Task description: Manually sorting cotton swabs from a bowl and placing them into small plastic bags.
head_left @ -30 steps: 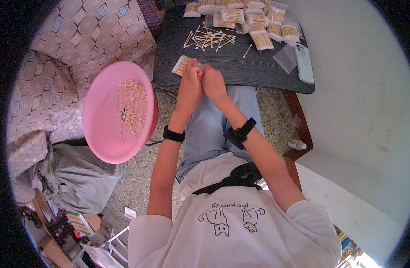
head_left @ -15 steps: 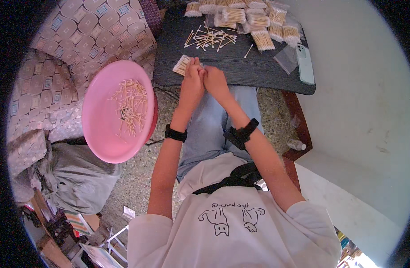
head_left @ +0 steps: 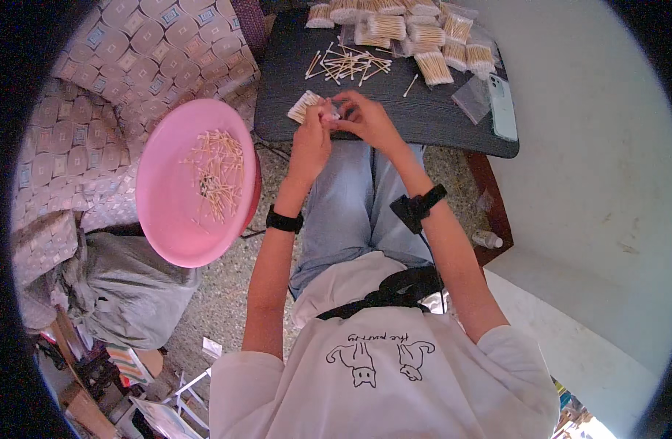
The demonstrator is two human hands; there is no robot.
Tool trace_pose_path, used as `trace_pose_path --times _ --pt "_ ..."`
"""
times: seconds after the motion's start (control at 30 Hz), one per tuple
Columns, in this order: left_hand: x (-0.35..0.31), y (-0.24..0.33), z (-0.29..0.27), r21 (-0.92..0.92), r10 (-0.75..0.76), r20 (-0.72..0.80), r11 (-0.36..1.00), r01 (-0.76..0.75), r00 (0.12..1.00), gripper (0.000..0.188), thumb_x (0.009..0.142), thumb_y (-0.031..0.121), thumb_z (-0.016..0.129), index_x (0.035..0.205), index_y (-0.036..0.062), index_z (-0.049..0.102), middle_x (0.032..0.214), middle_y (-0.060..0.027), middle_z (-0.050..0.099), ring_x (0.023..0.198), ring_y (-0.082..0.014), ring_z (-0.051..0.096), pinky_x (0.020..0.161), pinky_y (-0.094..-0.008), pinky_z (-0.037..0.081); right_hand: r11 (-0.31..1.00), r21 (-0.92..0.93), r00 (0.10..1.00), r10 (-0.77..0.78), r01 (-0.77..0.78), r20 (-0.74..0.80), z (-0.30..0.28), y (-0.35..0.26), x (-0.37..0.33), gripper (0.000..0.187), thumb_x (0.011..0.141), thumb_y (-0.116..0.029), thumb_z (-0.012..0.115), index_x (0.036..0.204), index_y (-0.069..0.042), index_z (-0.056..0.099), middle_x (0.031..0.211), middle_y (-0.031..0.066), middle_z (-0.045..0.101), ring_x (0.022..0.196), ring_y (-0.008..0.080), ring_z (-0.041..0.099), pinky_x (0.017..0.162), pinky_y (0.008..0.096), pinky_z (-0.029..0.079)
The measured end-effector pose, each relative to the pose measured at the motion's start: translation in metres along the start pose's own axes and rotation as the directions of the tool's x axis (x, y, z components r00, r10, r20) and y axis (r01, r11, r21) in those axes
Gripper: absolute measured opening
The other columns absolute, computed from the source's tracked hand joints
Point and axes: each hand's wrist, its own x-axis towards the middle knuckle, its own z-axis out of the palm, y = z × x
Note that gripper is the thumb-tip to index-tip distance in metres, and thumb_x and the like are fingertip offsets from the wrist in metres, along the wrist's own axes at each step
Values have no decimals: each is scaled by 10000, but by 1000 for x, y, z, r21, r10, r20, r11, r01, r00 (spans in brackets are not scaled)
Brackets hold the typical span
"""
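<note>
Over the table's near edge, my left hand (head_left: pixel 314 140) is closed around a small clear plastic bag of cotton swabs (head_left: pixel 303 107). The swabs' white tips stick out on the far left side of the hand. My right hand (head_left: pixel 370 123) meets it from the right, its thumb and fingers curled on the bag's clear plastic end; the exact fingertip contact is small and partly blurred. Beyond both hands, loose cotton swabs (head_left: pixel 347 64) lie in a jumbled pile on the black table (head_left: pixel 277 80). One single swab (head_left: pixel 410 85) lies apart to the right.
Several filled swab bags (head_left: pixel 426 35) are heaped at the table's far right. A flat clear bag (head_left: pixel 472 99) and a pale phone (head_left: pixel 502 108) lie by the right edge. To the left, a pink basin (head_left: pixel 160 197) holds more loose swabs. A wall (head_left: pixel 592 132) rises on the right.
My right hand has shifted up and slightly right, and its fingers have spread from a tight grip near the left hand. The left hand still holds the bag.
</note>
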Motion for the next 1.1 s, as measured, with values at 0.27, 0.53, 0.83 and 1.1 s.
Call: trace_pose_path --times 0.27,0.53,0.83,1.1 --pt "1 -4 4 44 20 13 999 -21 1000 227 970 227 386 1036 19 451 1215 -260 494 1133 -409 479 915 -434 418 992 -121 998 -42 37 -40 12 18 11 207 765 -83 684 937 -12 594 769 65 640 667 126 606 625 262 492" --pt "12 -4 -22 -135 176 -44 974 -181 983 330 913 219 522 1187 44 464 1255 -183 513 1230 -348 436 1008 -401 340 988 -10 969 -154 155 -192 -13 7 -8 143 839 -40 557 974 -29 600 867 115 630 789 252 614 728 336 478" --pt "32 22 0 -110 261 121 962 -248 958 442 844 181 627 1229 49 453 1248 -132 511 1167 -333 488 1049 -403 289 972 87 973 -209 218 -98 -51 -44 2 277 875 -110 557 1144 -49 525 1047 118 591 1005 220 561 854 334 439" --pt "43 -5 48 -692 162 19 714 -104 987 426 845 114 643 1205 26 435 1121 -86 545 1055 -170 534 933 -299 405 994 88 995 -58 65 -75 -47 -1 -9 390 838 -196 651 1177 -36 544 1088 110 617 1008 199 581 862 303 457"
